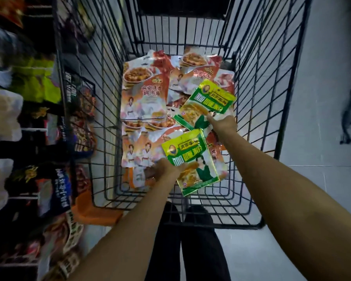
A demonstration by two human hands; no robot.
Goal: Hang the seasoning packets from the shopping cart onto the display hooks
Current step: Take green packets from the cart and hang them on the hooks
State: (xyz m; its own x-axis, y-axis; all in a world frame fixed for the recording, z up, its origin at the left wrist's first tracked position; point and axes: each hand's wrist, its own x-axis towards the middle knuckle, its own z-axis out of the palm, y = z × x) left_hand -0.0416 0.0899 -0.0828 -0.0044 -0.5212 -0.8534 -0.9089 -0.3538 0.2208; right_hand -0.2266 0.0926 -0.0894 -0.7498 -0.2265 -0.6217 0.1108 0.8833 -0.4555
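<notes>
Both my arms reach down into a black wire shopping cart (257,82). My left hand (166,169) grips a green and yellow seasoning packet (193,163) by its left edge, lifted above the cart floor. Farther in, my right hand (224,123) pinches the lower edge of a second green packet (207,104), which lies tilted over the pile. Several orange and white seasoning packets (144,92) cover the cart floor beneath both green ones.
A display rack (39,138) crowded with hanging packets in dark, yellow and orange wrappers runs down the left side, close against the cart. Pale floor tiles (322,138) lie to the right. My dark trouser legs (190,250) stand just behind the cart's near rim.
</notes>
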